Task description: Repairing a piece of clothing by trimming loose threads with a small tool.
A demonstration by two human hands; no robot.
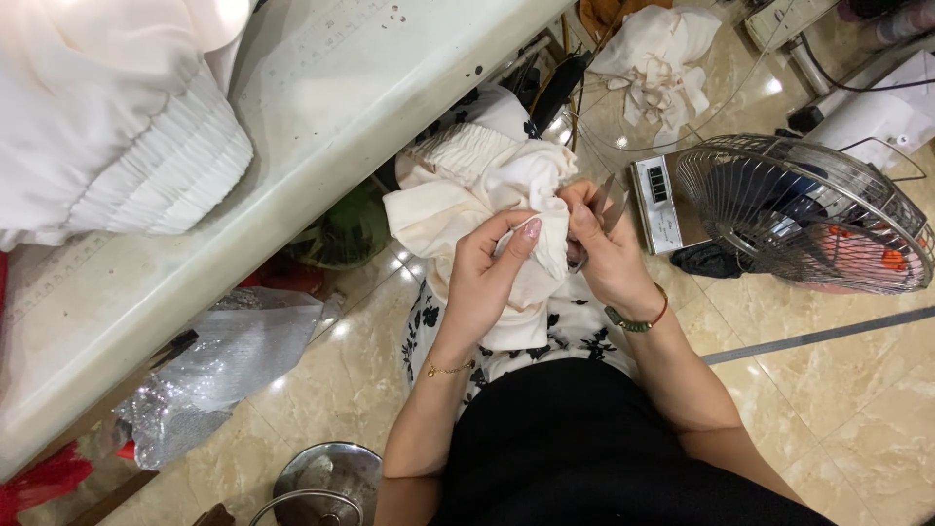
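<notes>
I see both hands working over the lap, in front of the edge of the white table. The left hand is closed on a cream cloth, with the thumb and the fingers pinching a fold of it near the middle. The right hand holds the same cloth from the other side, and it also keeps small metal scissors, which stick out above the fingers. I cannot tell if the blades are open or closed. The cloth is bunched between the two hands and hangs down onto the lap, and its gathered part lies toward the table. On the table rests a pile of white cloth. On the floor to the right stands a metal fan, and beside it is a small grey box. More scraps of cloth lie further away on the floor.
</notes>
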